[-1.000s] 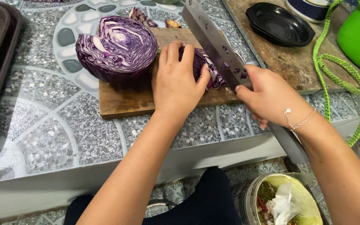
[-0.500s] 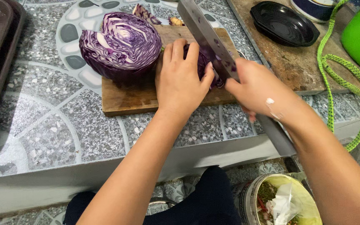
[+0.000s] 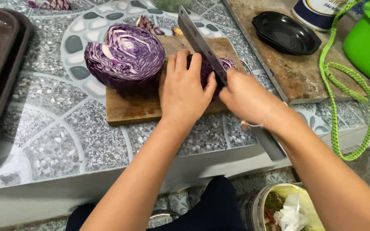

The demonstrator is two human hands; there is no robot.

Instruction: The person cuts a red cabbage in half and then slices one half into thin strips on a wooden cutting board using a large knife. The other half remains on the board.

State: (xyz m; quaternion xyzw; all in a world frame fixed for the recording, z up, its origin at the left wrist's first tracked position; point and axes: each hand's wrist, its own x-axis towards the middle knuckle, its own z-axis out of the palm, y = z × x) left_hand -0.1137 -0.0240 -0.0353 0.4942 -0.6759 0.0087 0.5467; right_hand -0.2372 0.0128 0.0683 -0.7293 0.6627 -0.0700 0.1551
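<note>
Clearly the risk sits at the wooden cutting board [image 3: 129,109]: on its near right part, the left hand [image 3: 187,92] presses flat on a red cabbage piece [image 3: 219,68], fingertips touching the cleaver [image 3: 202,42] the right hand [image 3: 247,96] grips closed. A slipping blade could cut them. Farther left on the board rests the cabbage half [image 3: 125,55].
</note>
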